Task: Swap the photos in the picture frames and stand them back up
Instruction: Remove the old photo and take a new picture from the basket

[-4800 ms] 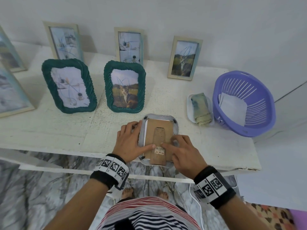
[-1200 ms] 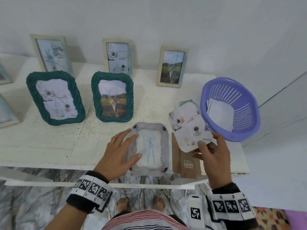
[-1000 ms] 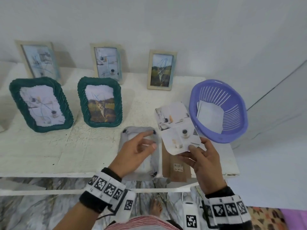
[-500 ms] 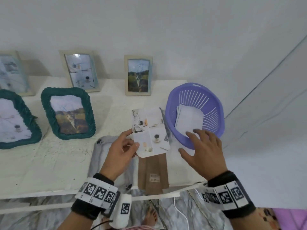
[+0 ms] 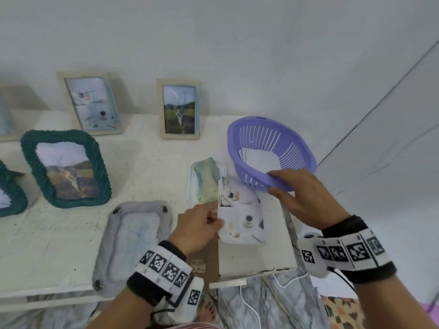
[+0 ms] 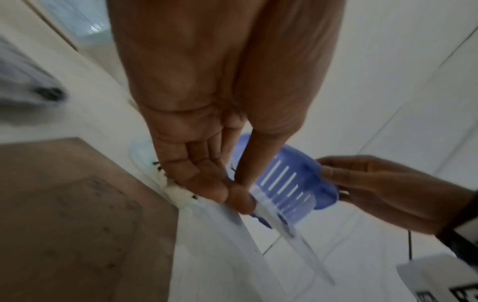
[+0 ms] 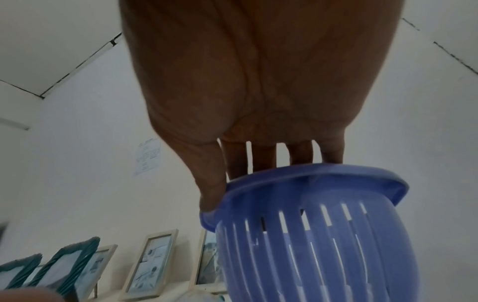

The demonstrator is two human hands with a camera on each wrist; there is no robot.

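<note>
My left hand (image 5: 213,218) pinches the left edge of a loose photo (image 5: 242,217) of cups on white, held just above the shelf; the left wrist view shows thumb and fingers (image 6: 227,196) closed on its edge. My right hand (image 5: 273,182) grips the near rim of the purple basket (image 5: 259,131), fingers over the rim and thumb (image 7: 212,194) under it. The grey frame (image 5: 135,236) lies face down with its back open, left of my left hand. Its brown backing board (image 5: 206,255) lies beside it, partly under my left wrist.
White paper (image 5: 259,157) lies in the basket. A small white tray (image 5: 193,186) with a folded cloth sits left of the basket. A green frame (image 5: 99,167) stands at the left, two wooden frames (image 5: 180,136) against the wall. The shelf's (image 5: 256,260) right corner is under the photo.
The photo has passed from my right hand to my left. My right hand has reached right and taken the basket's rim. The view has swung right.
</note>
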